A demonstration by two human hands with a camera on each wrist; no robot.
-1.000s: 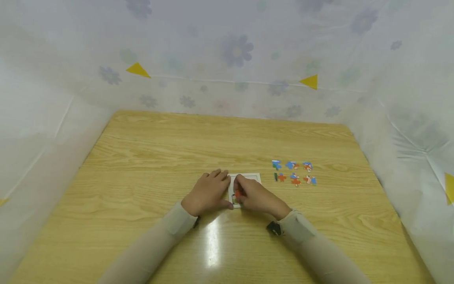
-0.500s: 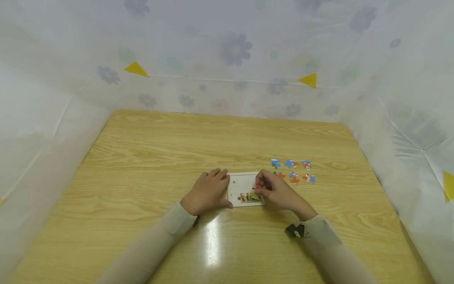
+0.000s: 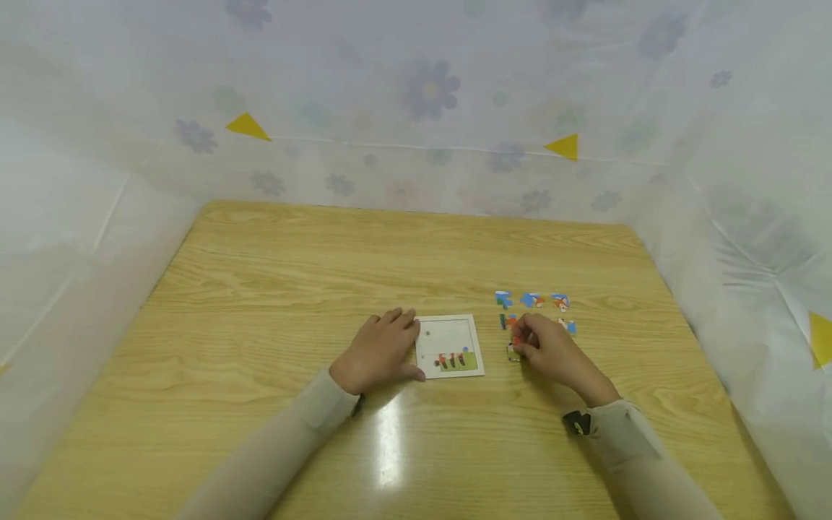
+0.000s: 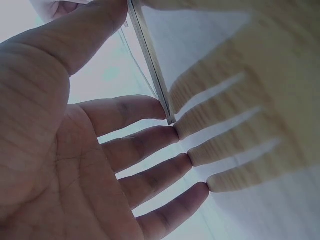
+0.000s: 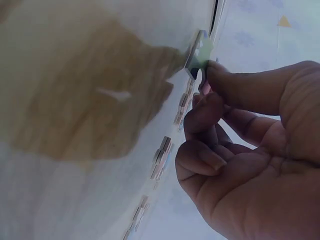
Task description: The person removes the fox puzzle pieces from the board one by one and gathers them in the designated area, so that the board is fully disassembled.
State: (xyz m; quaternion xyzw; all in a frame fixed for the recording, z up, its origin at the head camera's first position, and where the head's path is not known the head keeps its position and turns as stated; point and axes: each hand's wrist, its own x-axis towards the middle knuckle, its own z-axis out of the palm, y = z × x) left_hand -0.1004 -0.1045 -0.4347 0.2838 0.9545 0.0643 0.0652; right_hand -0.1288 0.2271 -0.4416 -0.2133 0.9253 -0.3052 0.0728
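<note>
My right hand (image 3: 559, 354) pinches a jigsaw puzzle piece (image 3: 513, 352) between thumb and index finger, just right of a white puzzle tray (image 3: 477, 345). In the right wrist view this piece (image 5: 200, 52) is tilted, its lower edge close to the tabletop. My left hand (image 3: 380, 348) lies at the tray's left side, its spread fingers (image 4: 145, 142) resting on the table and thumb and index finger at the tray edge. Joined pieces (image 3: 457, 360) with green ground and striped legs fill part of the tray's bottom; its lower left corner is bare.
Loose puzzle pieces lie in two rows right of the tray: a blue-green piece (image 3: 503, 298), a blue-orange one (image 3: 533, 300), another (image 3: 560, 302), a red one (image 3: 508, 322) and a white-blue one (image 3: 569, 326). My right hand partly covers the nearer row. White sheeting (image 3: 416, 173) surrounds the wooden table.
My right hand has carried the pinched piece from the tray's lower left, across the tray, to the table on its right. My left hand has stayed at the tray's left edge.
</note>
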